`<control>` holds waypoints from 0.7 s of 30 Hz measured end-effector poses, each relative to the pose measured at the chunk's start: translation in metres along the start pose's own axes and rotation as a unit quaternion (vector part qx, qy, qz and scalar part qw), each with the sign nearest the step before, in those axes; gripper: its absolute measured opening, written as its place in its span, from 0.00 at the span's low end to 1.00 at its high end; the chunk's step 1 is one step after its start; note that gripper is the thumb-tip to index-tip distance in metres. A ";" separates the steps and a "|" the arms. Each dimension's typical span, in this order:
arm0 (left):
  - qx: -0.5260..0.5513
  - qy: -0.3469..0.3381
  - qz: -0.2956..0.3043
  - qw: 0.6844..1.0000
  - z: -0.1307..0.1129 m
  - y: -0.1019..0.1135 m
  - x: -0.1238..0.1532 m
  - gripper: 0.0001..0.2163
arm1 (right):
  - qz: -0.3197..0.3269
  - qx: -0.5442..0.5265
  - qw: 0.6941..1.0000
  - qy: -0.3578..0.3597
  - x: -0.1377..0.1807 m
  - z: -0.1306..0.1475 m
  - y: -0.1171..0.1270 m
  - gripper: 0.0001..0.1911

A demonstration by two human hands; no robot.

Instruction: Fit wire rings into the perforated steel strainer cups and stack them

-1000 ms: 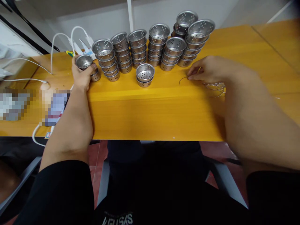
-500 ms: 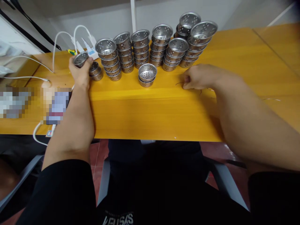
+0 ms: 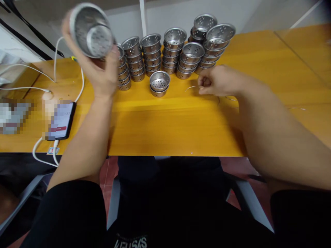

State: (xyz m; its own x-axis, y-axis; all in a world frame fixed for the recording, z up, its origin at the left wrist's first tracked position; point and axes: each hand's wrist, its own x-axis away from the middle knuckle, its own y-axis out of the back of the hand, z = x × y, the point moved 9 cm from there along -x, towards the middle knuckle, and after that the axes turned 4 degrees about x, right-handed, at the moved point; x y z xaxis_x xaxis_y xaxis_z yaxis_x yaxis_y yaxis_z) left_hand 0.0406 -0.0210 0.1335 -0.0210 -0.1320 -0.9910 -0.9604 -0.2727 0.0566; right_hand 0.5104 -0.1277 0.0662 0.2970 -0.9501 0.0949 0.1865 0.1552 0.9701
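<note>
Yellow table (image 3: 160, 124): left hand (image 3: 103, 74) fingers grip perforated cup (image 3: 90, 31), now raised; right hand (image 3: 217, 81) still pinches wire (image 3: 190, 88).

1. We are looking at an orange wooden table (image 3: 160, 127) spreading beneath the right fingers (image 3: 204, 82) and toward us, soft light glancing off it.
2. Beyond the left fingers (image 3: 113, 60), a pale grey wall (image 3: 170, 15) is running behind the table, a white upright strip (image 3: 142, 17) crossing it.
3. Right of the right fingers, a second tabletop (image 3: 310, 44) is adjoining.
4. Nearer us than both, reddish floor tiles (image 3: 104, 168) and grey chair arms (image 3: 113, 203) are showing.
</note>
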 end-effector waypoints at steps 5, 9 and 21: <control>0.100 0.075 0.093 0.988 -0.130 -0.134 0.054 0.45 | -0.057 -0.115 0.991 0.033 0.005 0.009 0.006 0.16; 0.059 0.184 0.222 0.956 -0.138 -0.154 0.084 0.44 | -0.132 -0.151 0.978 0.059 0.005 0.011 0.009 0.11; 0.072 0.183 0.247 0.949 -0.109 -0.155 0.097 0.46 | -0.228 -0.275 0.926 0.122 -0.002 0.032 -0.001 0.10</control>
State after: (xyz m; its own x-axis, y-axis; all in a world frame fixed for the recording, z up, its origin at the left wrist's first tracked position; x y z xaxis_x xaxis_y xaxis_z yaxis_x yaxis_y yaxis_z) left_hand 0.2174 -0.0960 0.0414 -0.4059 -0.5395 -0.7377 -0.8869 0.0377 0.4604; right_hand 0.4795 -0.1352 0.0718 0.2603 -0.8719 -0.4147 0.7732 -0.0690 0.6304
